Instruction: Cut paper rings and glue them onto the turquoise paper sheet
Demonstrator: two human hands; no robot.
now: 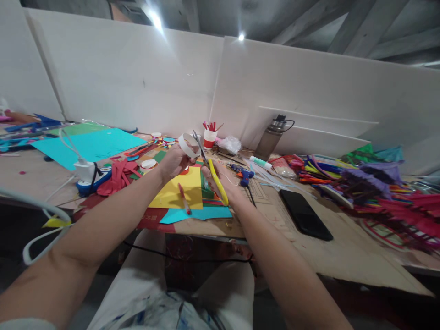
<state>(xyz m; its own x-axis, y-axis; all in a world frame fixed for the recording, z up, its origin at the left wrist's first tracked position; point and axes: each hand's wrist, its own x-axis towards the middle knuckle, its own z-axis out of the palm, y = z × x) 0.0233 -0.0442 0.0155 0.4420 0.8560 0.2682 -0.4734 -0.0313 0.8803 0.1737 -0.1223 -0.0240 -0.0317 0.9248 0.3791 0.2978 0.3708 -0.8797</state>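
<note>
My left hand (pixel 173 161) is closed on a white paper ring (pixel 188 145), held up above the table. In my right hand (pixel 215 176) is a pair of scissors (pixel 216 178) with yellow handles, its blades pointing up beside the ring's right side. Whether the blades touch the ring I cannot tell. Below the hands lies a yellow paper sheet (pixel 168 192) with a red pen (pixel 184 199) on it. A cut piece of blue paper (pixel 195 214) is at the table's front edge.
A black phone (pixel 305 214) and a blue glue gun (pixel 245 176) lie to the right. Behind stand a paper cup (pixel 210 137) with red sticks and a bottle (pixel 271 137). Red strips (pixel 118 178) and a power strip (pixel 92 181) are left; colourful craft pieces (pixel 371 183) crowd the right.
</note>
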